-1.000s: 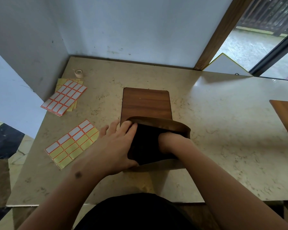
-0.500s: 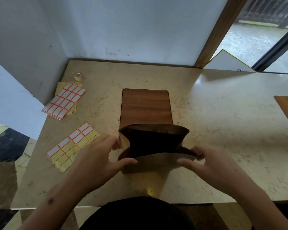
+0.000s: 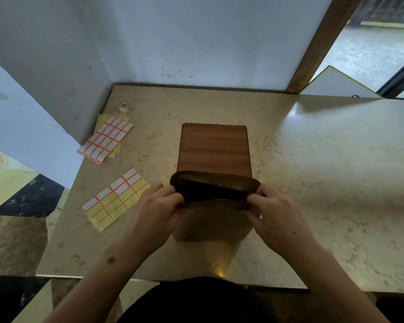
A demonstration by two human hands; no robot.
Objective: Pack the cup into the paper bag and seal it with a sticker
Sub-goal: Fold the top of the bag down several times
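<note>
The bag (image 3: 214, 220) stands upright on the desk (image 3: 313, 183). Left hand (image 3: 154, 213) and right hand (image 3: 275, 213) each pinch its mouth. Cup: not visible. Step in hand: closing. Next: fold mouth, take sticker from the sheet (image 3: 116, 198) left of bag.

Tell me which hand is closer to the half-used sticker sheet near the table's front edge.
Left. The left hand pinches the paper bag just right of the sticker sheet; the right hand holds the bag's far side.

Paper bag (image 3: 211, 220) stands before board (image 3: 214, 148), sticker sheets (image 3: 116, 199) left
</note>
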